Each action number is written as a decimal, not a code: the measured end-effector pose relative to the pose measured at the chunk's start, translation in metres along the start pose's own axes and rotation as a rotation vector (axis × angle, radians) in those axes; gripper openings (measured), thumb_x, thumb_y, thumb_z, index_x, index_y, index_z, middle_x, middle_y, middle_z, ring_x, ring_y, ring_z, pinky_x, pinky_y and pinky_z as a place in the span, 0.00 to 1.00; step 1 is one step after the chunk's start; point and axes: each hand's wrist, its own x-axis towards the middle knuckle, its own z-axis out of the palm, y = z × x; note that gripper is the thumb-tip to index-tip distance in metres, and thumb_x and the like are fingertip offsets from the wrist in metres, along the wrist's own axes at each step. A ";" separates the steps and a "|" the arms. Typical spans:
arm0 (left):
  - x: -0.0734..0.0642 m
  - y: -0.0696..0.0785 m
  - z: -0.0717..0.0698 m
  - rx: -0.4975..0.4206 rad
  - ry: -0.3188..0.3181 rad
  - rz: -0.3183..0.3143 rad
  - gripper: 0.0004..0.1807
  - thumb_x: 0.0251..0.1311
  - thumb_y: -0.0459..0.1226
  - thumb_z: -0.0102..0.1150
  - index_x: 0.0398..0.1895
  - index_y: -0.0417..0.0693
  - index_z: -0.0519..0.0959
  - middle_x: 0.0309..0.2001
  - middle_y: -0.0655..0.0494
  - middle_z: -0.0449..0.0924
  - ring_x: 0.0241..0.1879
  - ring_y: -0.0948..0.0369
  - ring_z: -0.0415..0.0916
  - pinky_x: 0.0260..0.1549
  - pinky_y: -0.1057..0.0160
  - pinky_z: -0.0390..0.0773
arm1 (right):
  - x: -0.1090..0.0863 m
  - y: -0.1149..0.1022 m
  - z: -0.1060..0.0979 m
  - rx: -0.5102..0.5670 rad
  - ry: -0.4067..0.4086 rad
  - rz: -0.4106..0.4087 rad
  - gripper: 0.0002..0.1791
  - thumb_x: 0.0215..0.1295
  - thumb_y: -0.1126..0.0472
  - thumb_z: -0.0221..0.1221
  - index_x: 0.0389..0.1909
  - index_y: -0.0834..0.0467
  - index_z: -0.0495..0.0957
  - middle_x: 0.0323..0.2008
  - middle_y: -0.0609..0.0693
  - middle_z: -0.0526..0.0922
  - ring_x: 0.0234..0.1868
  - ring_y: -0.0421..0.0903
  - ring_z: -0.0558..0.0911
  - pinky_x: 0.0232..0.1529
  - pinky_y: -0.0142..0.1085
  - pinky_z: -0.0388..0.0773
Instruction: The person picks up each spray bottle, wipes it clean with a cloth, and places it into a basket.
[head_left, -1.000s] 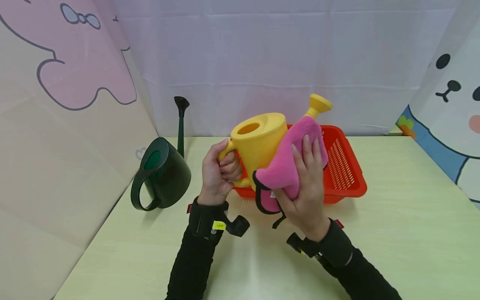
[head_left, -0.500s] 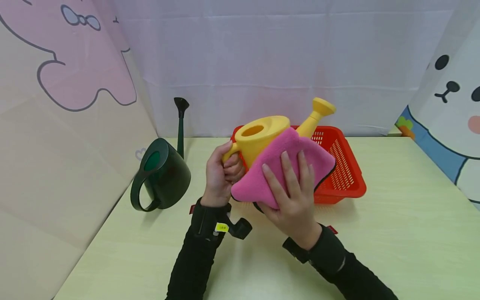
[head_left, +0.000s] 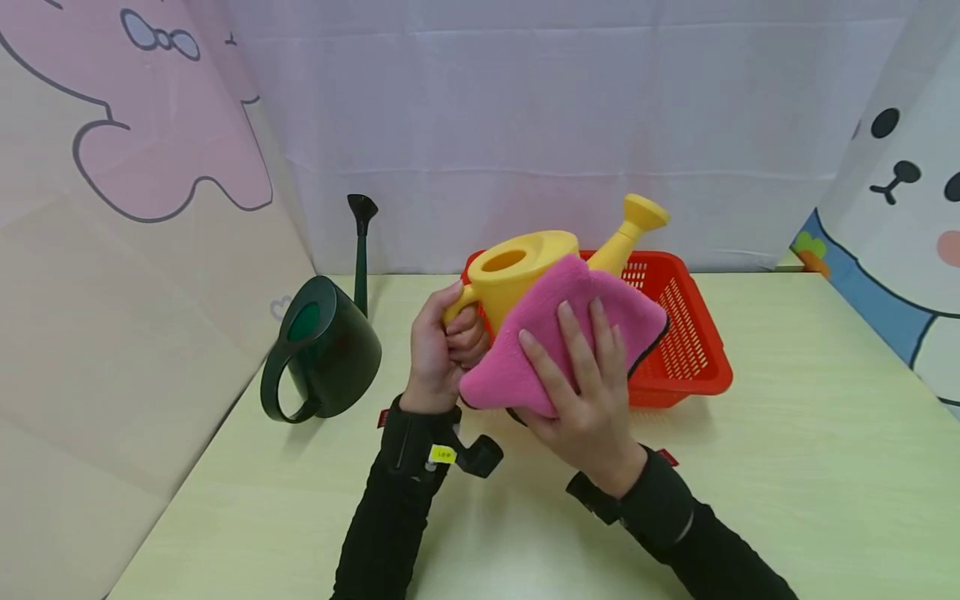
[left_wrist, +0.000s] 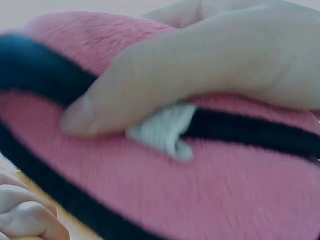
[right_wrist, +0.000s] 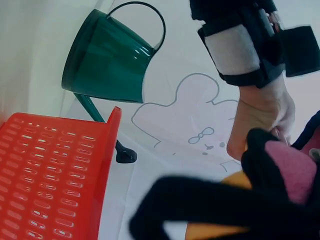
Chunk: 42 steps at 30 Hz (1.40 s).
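My left hand (head_left: 442,354) grips the handle of a yellow watering can (head_left: 517,275), held up in front of the red basket. The can's spout points to the right, ending in a flared rose (head_left: 647,212). My right hand (head_left: 588,408) holds a pink cloth (head_left: 510,367) with dark edging against the can's near side, fingers spread over it. In the left wrist view, the right thumb (left_wrist: 115,95) presses the folded cloth beside a small white tag (left_wrist: 162,131). The cloth hides the lower front of the can.
A red perforated basket (head_left: 686,379) stands on the table (head_left: 810,433) behind the yellow can. To the left is a dark green watering can (head_left: 348,362), its thin spout (head_left: 362,271) rising at the back. A pale curtain (head_left: 525,108) backs the table.
The cloth moved from the spout side leftward and down, spreading across the can's near side. The can tilted slightly, exposing more of the spout. Over the last half second almost nothing shifted.
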 end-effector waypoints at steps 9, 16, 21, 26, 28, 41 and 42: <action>-0.002 0.003 0.000 0.039 0.006 -0.012 0.26 0.67 0.42 0.21 0.07 0.53 0.54 0.07 0.63 0.49 0.05 0.66 0.47 0.10 0.67 0.39 | 0.008 0.015 -0.009 0.339 0.029 0.250 0.32 0.60 0.44 0.55 0.61 0.58 0.67 0.65 0.54 0.64 0.68 0.54 0.61 0.66 0.44 0.60; -0.002 0.002 -0.001 0.054 0.047 -0.025 0.27 0.67 0.42 0.23 0.06 0.55 0.57 0.05 0.66 0.55 0.04 0.69 0.53 0.09 0.69 0.43 | 0.010 0.023 -0.012 0.435 0.010 0.376 0.33 0.60 0.45 0.55 0.61 0.61 0.66 0.66 0.53 0.64 0.69 0.51 0.60 0.67 0.43 0.58; -0.001 0.000 0.000 0.067 0.051 -0.019 0.28 0.67 0.42 0.23 0.06 0.55 0.56 0.05 0.66 0.54 0.04 0.69 0.52 0.11 0.66 0.39 | 0.009 0.020 -0.009 0.362 -0.002 0.336 0.32 0.61 0.45 0.55 0.63 0.56 0.66 0.66 0.56 0.63 0.68 0.56 0.60 0.66 0.43 0.61; 0.000 -0.002 0.001 0.076 0.051 0.000 0.27 0.67 0.42 0.23 0.05 0.56 0.56 0.06 0.65 0.51 0.05 0.69 0.50 0.11 0.66 0.38 | 0.006 0.013 -0.005 0.249 0.002 0.259 0.32 0.60 0.44 0.55 0.63 0.55 0.66 0.65 0.58 0.63 0.67 0.58 0.60 0.64 0.49 0.62; 0.001 -0.002 0.001 0.075 0.048 0.015 0.27 0.67 0.41 0.23 0.05 0.55 0.55 0.06 0.65 0.49 0.05 0.69 0.48 0.10 0.67 0.37 | 0.005 0.011 -0.003 0.208 -0.001 0.222 0.32 0.60 0.44 0.55 0.63 0.54 0.66 0.65 0.58 0.62 0.67 0.58 0.60 0.65 0.51 0.61; 0.003 -0.003 0.000 0.006 0.051 0.010 0.26 0.67 0.40 0.24 0.07 0.54 0.54 0.07 0.63 0.47 0.04 0.72 0.50 0.08 0.72 0.41 | -0.005 0.001 0.003 -0.055 -0.043 -0.027 0.29 0.63 0.43 0.50 0.61 0.55 0.67 0.60 0.61 0.69 0.66 0.58 0.63 0.68 0.51 0.53; 0.003 -0.002 0.000 0.001 0.060 0.001 0.26 0.67 0.40 0.24 0.07 0.54 0.55 0.07 0.63 0.48 0.04 0.73 0.52 0.07 0.73 0.42 | -0.006 0.000 0.004 -0.068 -0.050 -0.043 0.29 0.64 0.44 0.50 0.61 0.55 0.67 0.58 0.61 0.70 0.65 0.59 0.63 0.68 0.52 0.52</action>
